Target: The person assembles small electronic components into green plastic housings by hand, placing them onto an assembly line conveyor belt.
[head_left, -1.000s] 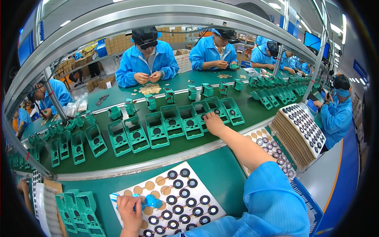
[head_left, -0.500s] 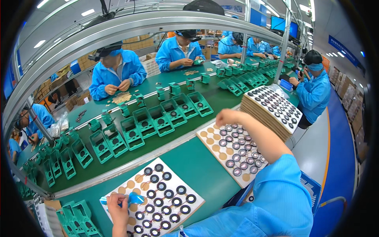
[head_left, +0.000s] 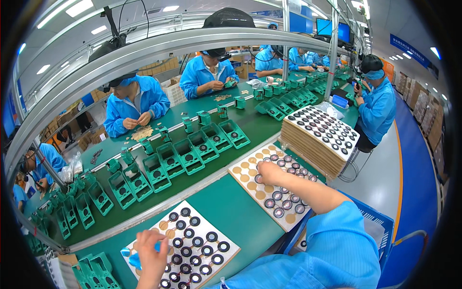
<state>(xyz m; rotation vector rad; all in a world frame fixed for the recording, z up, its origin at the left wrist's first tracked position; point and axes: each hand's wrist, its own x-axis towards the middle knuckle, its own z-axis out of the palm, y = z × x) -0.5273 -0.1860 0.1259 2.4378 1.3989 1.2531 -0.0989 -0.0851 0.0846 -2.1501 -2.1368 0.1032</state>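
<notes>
Over the near board (head_left: 230, 237) my left hand (head_left: 153, 251) has its fingers bent around a crumpled, shiny blue film (head_left: 134, 261). That white board carries rows of small round speakers (head_left: 207, 250) with black rims and pale centres, and some tan circles show at its left side. My right hand (head_left: 272, 172) reaches down onto a second board (head_left: 239, 168) to the right, fingers closed at the speakers there. What sits between those fingertips is hidden. Pinkish-centred round speakers (head_left: 278, 195) surround the hand, with bare tan circles along the board's left part.
A tall stack of speaker boards (head_left: 313, 144) stands beyond my right hand. Green plastic housings (head_left: 169, 161) line the dark green belt ahead, and more housings (head_left: 98, 269) lie at the lower left. Co-workers in blue sit across the line; a blue basket (head_left: 373, 214) is by my right elbow.
My right hand has come down from above onto the right board's speakers. The left hand has shifted slightly right, still with the blue film. The whole view has tilted a little.
</notes>
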